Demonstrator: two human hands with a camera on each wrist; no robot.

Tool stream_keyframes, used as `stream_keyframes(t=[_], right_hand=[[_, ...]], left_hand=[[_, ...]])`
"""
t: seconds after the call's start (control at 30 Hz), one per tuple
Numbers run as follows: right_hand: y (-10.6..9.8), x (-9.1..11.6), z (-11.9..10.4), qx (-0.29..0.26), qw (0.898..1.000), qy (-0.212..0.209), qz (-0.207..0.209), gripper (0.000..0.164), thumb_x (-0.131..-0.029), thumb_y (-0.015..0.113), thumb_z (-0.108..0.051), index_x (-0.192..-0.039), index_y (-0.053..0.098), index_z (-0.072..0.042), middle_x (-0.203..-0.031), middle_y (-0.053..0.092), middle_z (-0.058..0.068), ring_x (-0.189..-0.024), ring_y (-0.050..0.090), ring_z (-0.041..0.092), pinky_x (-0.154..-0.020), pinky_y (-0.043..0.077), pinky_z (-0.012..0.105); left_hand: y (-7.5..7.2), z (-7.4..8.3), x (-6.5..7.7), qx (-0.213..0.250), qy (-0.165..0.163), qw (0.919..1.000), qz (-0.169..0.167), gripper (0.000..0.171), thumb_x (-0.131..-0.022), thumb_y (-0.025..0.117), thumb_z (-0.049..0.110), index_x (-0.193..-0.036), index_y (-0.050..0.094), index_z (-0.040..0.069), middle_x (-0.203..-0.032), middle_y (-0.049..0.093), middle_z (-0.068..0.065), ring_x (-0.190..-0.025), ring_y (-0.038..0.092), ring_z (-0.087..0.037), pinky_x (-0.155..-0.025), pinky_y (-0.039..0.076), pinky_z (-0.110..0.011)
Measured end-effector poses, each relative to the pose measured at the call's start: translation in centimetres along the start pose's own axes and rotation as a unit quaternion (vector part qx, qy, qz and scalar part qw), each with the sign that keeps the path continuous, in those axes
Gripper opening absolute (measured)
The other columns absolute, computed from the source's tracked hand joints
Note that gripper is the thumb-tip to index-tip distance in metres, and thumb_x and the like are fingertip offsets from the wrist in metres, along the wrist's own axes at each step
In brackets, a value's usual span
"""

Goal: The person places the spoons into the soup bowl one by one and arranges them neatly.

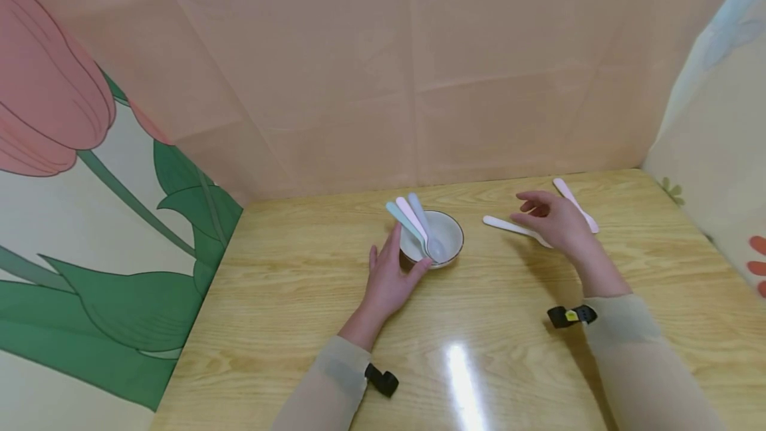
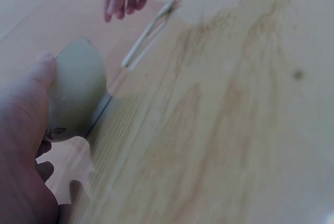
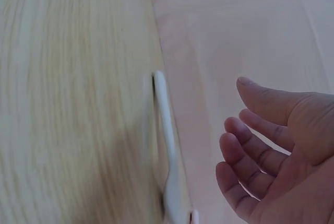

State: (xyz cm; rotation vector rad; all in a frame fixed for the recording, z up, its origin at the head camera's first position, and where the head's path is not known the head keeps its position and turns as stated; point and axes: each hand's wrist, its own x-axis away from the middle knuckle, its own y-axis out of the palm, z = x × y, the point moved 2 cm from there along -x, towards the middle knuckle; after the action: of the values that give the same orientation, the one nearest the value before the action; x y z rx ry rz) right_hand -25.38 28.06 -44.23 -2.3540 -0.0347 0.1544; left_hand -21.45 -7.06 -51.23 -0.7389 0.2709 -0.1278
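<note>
My left hand (image 1: 389, 281) grips the side of a small white bowl (image 1: 452, 237), thumb at its near rim and fingers around the left. Leaning in the bowl are three spoons: a teal spoon (image 1: 403, 218), a pink spoon (image 1: 411, 215) and a lavender spoon (image 1: 418, 211). To the right, a white spoon (image 1: 507, 223) lies on the table, its bowl end partly behind my right hand (image 1: 556, 221). That hand hovers over it with loosely bent fingers and holds nothing, as the right wrist view also shows (image 3: 282, 156).
Another pink spoon (image 1: 572, 199) lies on the wooden table (image 1: 287, 271) just beyond my right hand. A pinkish cloth wall (image 1: 359, 85) rises along the back edge. A flower-patterned panel (image 1: 179, 218) borders the left side, and a pale panel (image 1: 718, 151) the right.
</note>
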Motion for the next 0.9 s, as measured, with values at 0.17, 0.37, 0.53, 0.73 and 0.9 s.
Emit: stream_keyframes(t=[0.17,0.37,0.53,0.73,0.9], right_hand=[[0.2,0.0,0.9,-0.001,1.0,0.012,-0.02,0.063,-0.107,0.076,-0.037,-0.154,0.06,0.002,-0.129,0.073,0.022,-0.117,0.066,0.037,-0.092,0.047,0.037],[0.6,-0.1,1.8,-0.014,0.999,0.026,-0.038,0.062,-0.108,0.077,-0.032,-0.156,0.058,0.003,-0.128,0.073,0.02,-0.113,0.065,0.031,-0.082,0.046,0.024],[0.9,-0.3,2.6,-0.021,0.999,0.013,-0.045,0.06,-0.108,0.077,-0.028,-0.153,0.059,0.007,-0.126,0.074,0.022,-0.109,0.065,0.028,-0.076,0.048,0.019],[1.1,-0.4,3.4,-0.023,0.998,0.012,-0.052,0.06,-0.108,0.077,-0.029,-0.152,0.06,0.007,-0.127,0.074,0.024,-0.111,0.065,0.028,-0.076,0.049,0.017],[1.2,-0.5,3.8,-0.023,0.998,0.01,-0.054,0.059,-0.108,0.077,-0.028,-0.151,0.06,0.008,-0.126,0.074,0.023,-0.111,0.066,0.029,-0.076,0.05,0.016]], left_hand=[[0.0,0.0,0.0,0.002,0.007,1.0,0.003,0.102,-0.105,0.068,0.062,-0.179,0.011,0.024,-0.179,0.031,-0.009,-0.165,0.028,-0.028,-0.133,0.002,-0.065],[0.0,0.0,0.1,0.007,0.015,0.9998,0.008,0.101,-0.105,0.069,0.06,-0.179,0.012,0.023,-0.178,0.032,-0.009,-0.165,0.03,-0.028,-0.132,0.003,-0.067],[0.0,0.0,0.1,0.007,0.015,0.9998,0.008,0.101,-0.105,0.069,0.06,-0.179,0.012,0.023,-0.179,0.032,-0.008,-0.165,0.03,-0.028,-0.132,0.003,-0.067],[0.1,-0.1,0.0,0.005,0.012,0.9999,0.006,0.101,-0.105,0.069,0.061,-0.18,0.011,0.024,-0.179,0.031,-0.008,-0.165,0.029,-0.027,-0.133,0.002,-0.066],[0.0,0.0,0.0,0.005,0.015,0.9999,0.007,0.101,-0.105,0.068,0.062,-0.179,0.011,0.023,-0.179,0.032,-0.009,-0.165,0.03,-0.028,-0.132,0.003,-0.067]])
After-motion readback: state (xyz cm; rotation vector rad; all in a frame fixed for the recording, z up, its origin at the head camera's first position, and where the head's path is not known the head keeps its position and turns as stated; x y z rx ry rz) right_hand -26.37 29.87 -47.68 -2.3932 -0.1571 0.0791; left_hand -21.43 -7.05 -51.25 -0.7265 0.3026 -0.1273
